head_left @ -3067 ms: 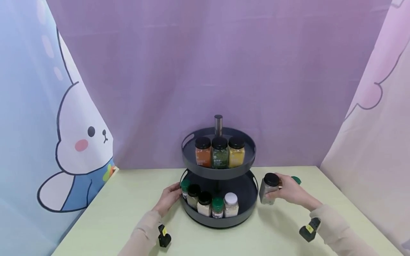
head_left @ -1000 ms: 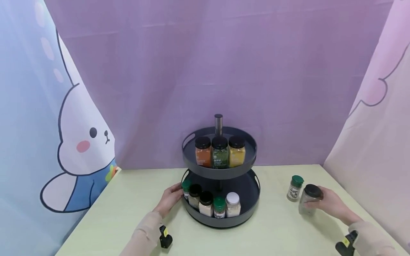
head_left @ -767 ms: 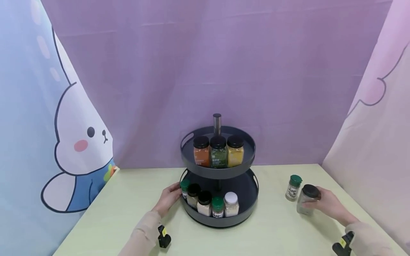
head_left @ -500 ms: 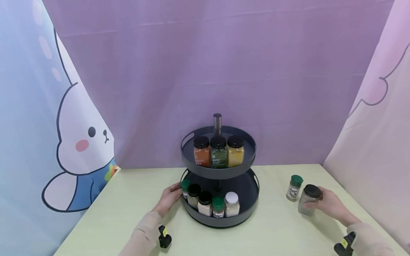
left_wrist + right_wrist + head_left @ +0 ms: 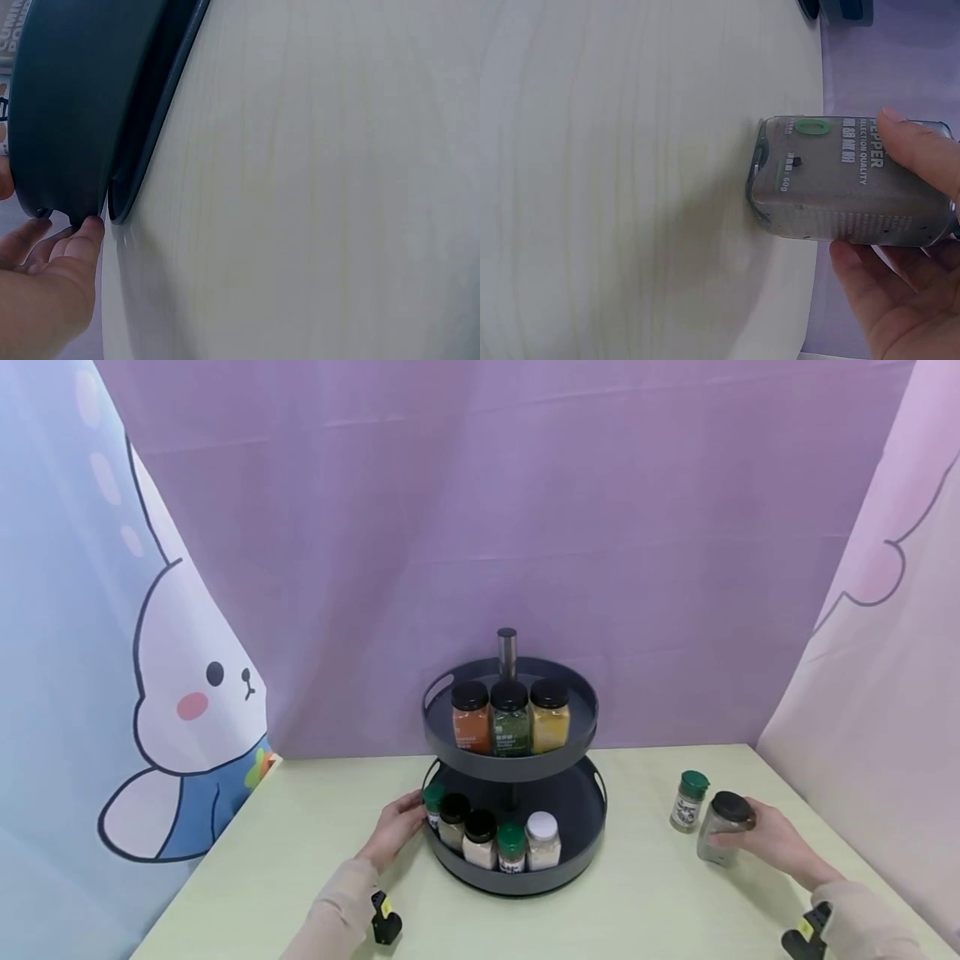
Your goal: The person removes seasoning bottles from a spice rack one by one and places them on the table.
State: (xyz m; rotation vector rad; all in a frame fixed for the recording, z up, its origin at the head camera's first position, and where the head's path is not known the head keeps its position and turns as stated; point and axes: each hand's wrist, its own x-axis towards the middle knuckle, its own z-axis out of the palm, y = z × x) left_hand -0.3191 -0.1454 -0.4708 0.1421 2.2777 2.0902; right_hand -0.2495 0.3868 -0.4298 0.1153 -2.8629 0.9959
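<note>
My right hand (image 5: 776,839) grips a clear pepper jar (image 5: 722,831) with a black lid, at the right of the table. In the right wrist view, the thumb lies on one side of the pepper jar (image 5: 817,176) and the fingers on the other; its base is at or just over the tabletop. My left hand (image 5: 393,828) holds the left rim of a dark two-tier spice rack (image 5: 517,883) at the lower tray. In the left wrist view, fingertips (image 5: 90,229) touch the tray wall (image 5: 67,112) by its handle cutout.
A green-capped spice bottle (image 5: 689,802) stands just left of the pepper jar. Orange (image 5: 471,718), green (image 5: 512,720) and yellow (image 5: 550,718) jars fill the upper tier's front. Several jars, one white-capped (image 5: 542,842), line the lower tier. A purple curtain (image 5: 487,527) hangs behind.
Since about three seconds ago, my right hand has carried the pepper jar rightward from beside the rack to near the green-capped bottle. Over the last second it stays there. My left hand keeps its place.
</note>
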